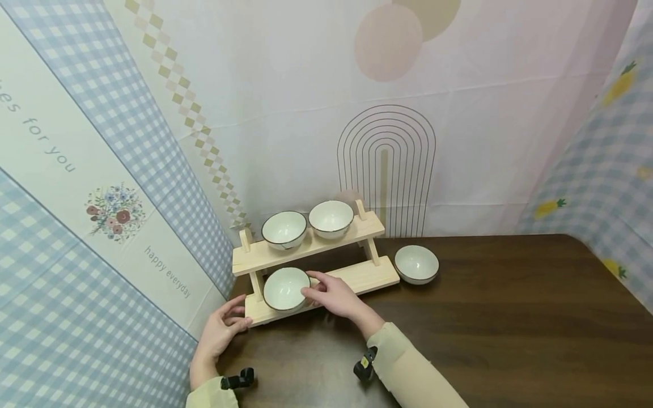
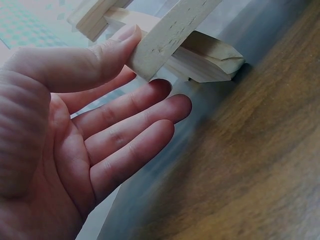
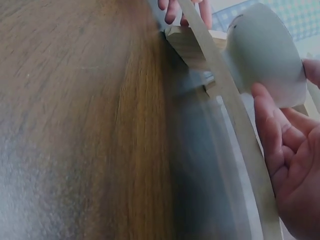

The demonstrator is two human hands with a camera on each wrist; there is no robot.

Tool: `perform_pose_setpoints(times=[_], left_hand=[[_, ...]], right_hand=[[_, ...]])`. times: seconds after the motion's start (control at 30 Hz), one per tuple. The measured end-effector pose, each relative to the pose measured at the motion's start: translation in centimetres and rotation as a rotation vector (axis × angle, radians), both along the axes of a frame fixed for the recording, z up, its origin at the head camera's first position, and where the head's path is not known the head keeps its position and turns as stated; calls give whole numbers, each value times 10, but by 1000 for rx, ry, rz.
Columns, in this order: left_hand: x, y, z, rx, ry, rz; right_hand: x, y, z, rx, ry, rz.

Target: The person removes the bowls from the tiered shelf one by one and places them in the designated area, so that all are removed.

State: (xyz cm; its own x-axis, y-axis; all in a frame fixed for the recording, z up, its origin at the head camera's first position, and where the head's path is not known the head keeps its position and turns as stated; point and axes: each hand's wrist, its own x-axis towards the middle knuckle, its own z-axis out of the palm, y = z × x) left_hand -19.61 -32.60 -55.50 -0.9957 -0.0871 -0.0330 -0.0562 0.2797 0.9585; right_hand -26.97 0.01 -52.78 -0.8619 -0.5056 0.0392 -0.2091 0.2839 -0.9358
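The bowl [image 1: 285,290] sat on the left part of the lower shelf [image 1: 369,275], its right side gripped by your right hand [image 1: 338,294]. Your left hand [image 1: 216,333] pinched that shelf's end; an uneven tug there could have jolted the upper-left bowl [image 1: 284,229] and upper-right bowl [image 1: 331,217].

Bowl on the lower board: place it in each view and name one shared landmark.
Head: left of centre, below mid-height; the bowl is in the right hand.
Left wrist: not in it.
Right wrist: upper right; side of the bowl.
Shared landmark: the lower board, in all three.
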Motion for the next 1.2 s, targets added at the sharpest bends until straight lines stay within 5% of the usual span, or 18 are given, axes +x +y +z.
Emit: perform_pose_setpoints(times=[1.2], left_hand=[[4, 0, 4, 43, -13, -11]], right_hand=[[3, -1, -1, -39, -34, 7]])
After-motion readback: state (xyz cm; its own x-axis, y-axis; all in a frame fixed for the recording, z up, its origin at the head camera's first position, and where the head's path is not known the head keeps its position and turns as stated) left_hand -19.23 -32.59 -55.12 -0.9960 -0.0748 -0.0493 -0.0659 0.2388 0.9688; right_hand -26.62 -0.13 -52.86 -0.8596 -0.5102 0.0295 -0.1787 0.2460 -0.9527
